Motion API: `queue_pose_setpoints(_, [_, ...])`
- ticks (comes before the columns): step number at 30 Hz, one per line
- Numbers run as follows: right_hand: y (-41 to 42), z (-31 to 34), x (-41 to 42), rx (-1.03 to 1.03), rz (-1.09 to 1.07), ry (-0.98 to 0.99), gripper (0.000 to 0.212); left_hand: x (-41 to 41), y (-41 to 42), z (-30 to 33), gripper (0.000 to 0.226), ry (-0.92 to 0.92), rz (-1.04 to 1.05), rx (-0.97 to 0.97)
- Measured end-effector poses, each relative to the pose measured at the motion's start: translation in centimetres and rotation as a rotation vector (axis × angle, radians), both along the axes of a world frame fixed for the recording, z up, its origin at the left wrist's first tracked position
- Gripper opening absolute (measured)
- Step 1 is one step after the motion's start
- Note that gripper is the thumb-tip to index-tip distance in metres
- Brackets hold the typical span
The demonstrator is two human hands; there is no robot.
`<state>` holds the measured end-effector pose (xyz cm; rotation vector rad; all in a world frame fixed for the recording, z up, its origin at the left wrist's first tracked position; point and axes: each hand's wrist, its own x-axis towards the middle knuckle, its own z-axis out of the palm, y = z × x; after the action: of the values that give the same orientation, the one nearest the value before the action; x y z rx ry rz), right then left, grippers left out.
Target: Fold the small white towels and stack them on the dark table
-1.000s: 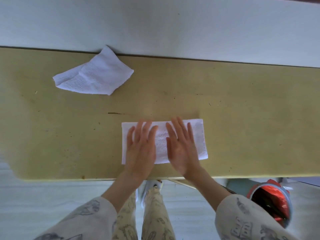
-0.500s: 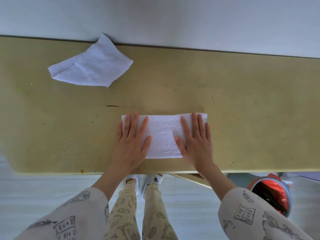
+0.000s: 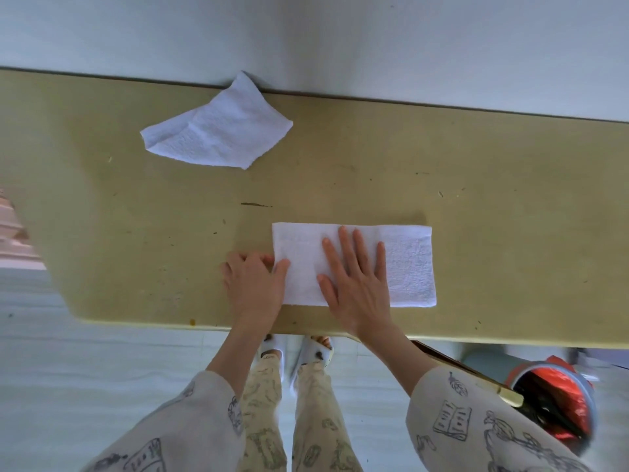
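Folded white towel (image 3: 405,264) lying flat near the front edge of the tabletop (image 3: 102,233). Right hand (image 3: 357,284) presses it, palm flat, fingers spread; left hand (image 3: 253,284) pinches its left edge. Crumpled second towel (image 3: 218,134) lies well apart, near the table's far edge.

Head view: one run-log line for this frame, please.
phase: folding | left hand: pinching left end of folded towel | right hand: flat on its middle | second towel: crumpled, far edge of table | stack: none
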<state>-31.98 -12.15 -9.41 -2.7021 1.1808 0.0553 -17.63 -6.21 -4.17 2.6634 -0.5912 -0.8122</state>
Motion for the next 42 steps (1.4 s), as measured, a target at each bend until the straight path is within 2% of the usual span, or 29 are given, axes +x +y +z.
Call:
queue_pose_setpoints(5, [0.2, -0.2, 0.4, -0.022, -0.013, 0.018, 0.058, 0.2, -0.7, 0.6, 0.019, 0.128, 0.042, -0.071])
queue_pose_setpoints(9, [0.3, -0.2, 1.5, 0.035, -0.042, 0.04, 0.06, 1.3, -1.3, 1.1, 0.035, 0.343, 0.183, -0.135])
queue_pose_setpoints(11, [0.1, 0.2, 2.3, 0.094, -0.031, 0.023, 0.061, 2.3, -1.5, 1.7, 0.033, 0.396, 0.213, -0.162])
queue_pose_setpoints(13, [-0.6, 0.9, 2.5, 0.184, -0.022, -0.056, 0.064, 3.0, -1.7, 2.7, 0.014, 0.392, 0.15, -0.193])
queue_pose_setpoints(15, [-1.1, 2.5, 1.8, 0.277, -0.067, -0.251, 0.06, 3.2, -2.2, 4.0, 0.013, 0.361, 0.065, -0.245])
queue_pose_setpoints(17, [-1.4, 4.4, 0.0, 0.326, -0.201, -0.456, 0.048, 2.4, -3.0, 5.1, 0.011, 0.33, -0.034, -0.289])
queue_pose_setpoints(19, [-1.8, 5.7, -2.2, 0.394, -0.403, -0.625, 0.033, 0.8, -4.2, 5.7, 0.019, 0.256, -0.164, -0.308])
queue_pose_setpoints(21, [-2.6, 6.6, -4.1, 0.528, -0.642, -0.733, 0.022, -1.4, -5.4, 5.7, 0.021, 0.188, -0.266, -0.349])
queue_pose_setpoints(24, [-4.5, 6.6, -6.0, 0.777, -0.908, -0.845, 0.016, -5.4, -7.4, 4.8, 0.018, 0.146, -0.365, -0.393])
queue_pose_setpoints(28, [-6.1, 5.5, -6.8, 0.887, -1.037, -0.869, 0.019, -9.2, -8.9, 2.4, 0.022, 0.214, -0.468, -0.296])
queue_pose_setpoints(32, [-6.5, 4.9, -7.0, 0.913, -1.051, -0.834, 0.022, -10.6, -9.2, 1.4, 0.021, 0.246, -0.527, -0.292])
queue_pose_setpoints(37, [-6.7, 4.5, -7.0, 0.867, -1.016, -0.75, 0.018, -10.2, -8.7, 1.1, 0.032, 0.4, -0.583, -0.285])
queue_pose_setpoints(39, [-6.8, 4.7, -6.8, 0.825, -1.0, -0.707, 0.018, -9.3, -7.8, 0.9, 0.038, 0.333, -0.556, -0.36])
queue_pose_setpoints(42, [-7.1, 4.8, -6.6, 0.774, -0.984, -0.658, 0.018, -7.8, -6.3, 0.1, 0.04, 0.079, -0.602, -0.511])
